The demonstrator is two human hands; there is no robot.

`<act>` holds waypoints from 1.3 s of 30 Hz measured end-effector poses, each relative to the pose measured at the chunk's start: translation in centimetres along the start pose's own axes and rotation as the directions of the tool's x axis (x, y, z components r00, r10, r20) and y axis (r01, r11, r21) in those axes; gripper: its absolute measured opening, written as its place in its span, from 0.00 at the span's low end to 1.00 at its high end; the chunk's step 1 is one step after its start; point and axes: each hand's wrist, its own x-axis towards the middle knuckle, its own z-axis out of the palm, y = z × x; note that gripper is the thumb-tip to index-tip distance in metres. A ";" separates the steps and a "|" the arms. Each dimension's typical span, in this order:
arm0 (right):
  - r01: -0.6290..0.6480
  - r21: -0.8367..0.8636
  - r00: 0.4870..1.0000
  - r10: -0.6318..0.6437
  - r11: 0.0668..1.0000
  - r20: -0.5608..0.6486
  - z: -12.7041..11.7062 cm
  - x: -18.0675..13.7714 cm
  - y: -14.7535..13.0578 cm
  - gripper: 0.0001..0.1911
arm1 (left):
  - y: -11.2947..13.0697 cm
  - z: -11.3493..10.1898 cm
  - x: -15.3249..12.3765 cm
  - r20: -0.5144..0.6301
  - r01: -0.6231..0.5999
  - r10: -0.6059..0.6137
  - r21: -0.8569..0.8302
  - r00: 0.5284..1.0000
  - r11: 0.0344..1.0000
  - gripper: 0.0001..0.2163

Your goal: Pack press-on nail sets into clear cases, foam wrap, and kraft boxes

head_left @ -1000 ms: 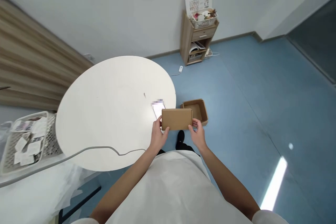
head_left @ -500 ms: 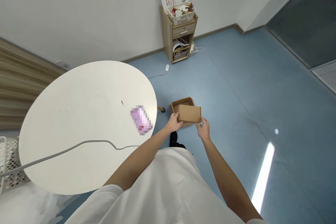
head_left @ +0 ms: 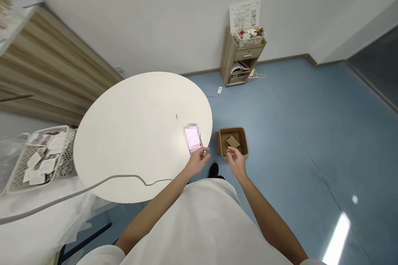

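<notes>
My left hand hovers at the near right edge of the round white table, fingers loosely curled and empty, just below a lit phone lying on the tabletop. My right hand is held over the blue floor, fingers apart, holding nothing. Just beyond it an open brown cardboard box sits on the floor with a small folded cardboard box lying inside it.
A grey cable runs across the table's near edge. A white basket of paper packets stands at the left. A wooden cabinet with a basket on top stands by the far wall, a power strip on the floor.
The small cardboard box that both hands held a second ago has left them and now lies in the open box on the floor. Both hands have drawn back empty.
</notes>
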 end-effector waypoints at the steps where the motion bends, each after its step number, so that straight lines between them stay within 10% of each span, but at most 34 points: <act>1: 0.025 0.007 0.999 -0.025 1.000 0.030 1.2 -0.2 -1.1 0.18 | -0.3 -1.4 -1.0 -0.059 -0.016 0.017 0.011 0.998 1.000 0.17; 7: -0.024 0.050 0.939 0.005 0.998 0.344 11.4 -3.1 -5.2 0.18 | -4.0 -10.0 -7.6 -0.353 0.035 -0.029 0.011 0.935 0.999 0.15; 14: -0.012 -0.096 0.702 0.077 0.995 0.708 24.1 -7.9 -6.9 0.19 | -9.2 -18.9 -14.9 -0.600 0.063 -0.112 -0.102 0.792 0.993 0.15; 24: 0.217 -0.296 0.403 0.191 0.930 0.895 31.9 -9.9 -10.3 0.18 | -13.1 -25.1 -21.4 -0.694 0.203 -0.343 -0.278 0.633 0.939 0.19; 30: 0.256 -0.316 0.329 0.225 0.914 0.917 36.9 -8.8 -10.8 0.16 | -15.0 -26.7 -23.7 -0.745 0.184 -0.372 -0.326 0.554 0.927 0.20; 35: 0.349 -0.260 0.231 0.186 0.900 0.955 43.0 -9.5 -12.4 0.16 | -16.3 -30.5 -25.0 -0.837 0.141 -0.397 -0.372 0.377 0.917 0.19; 39: 0.506 -0.222 0.332 0.050 0.833 0.942 48.7 -10.2 -13.8 0.16 | -17.6 -35.4 -24.4 -0.858 0.112 -0.400 -0.385 0.323 0.916 0.16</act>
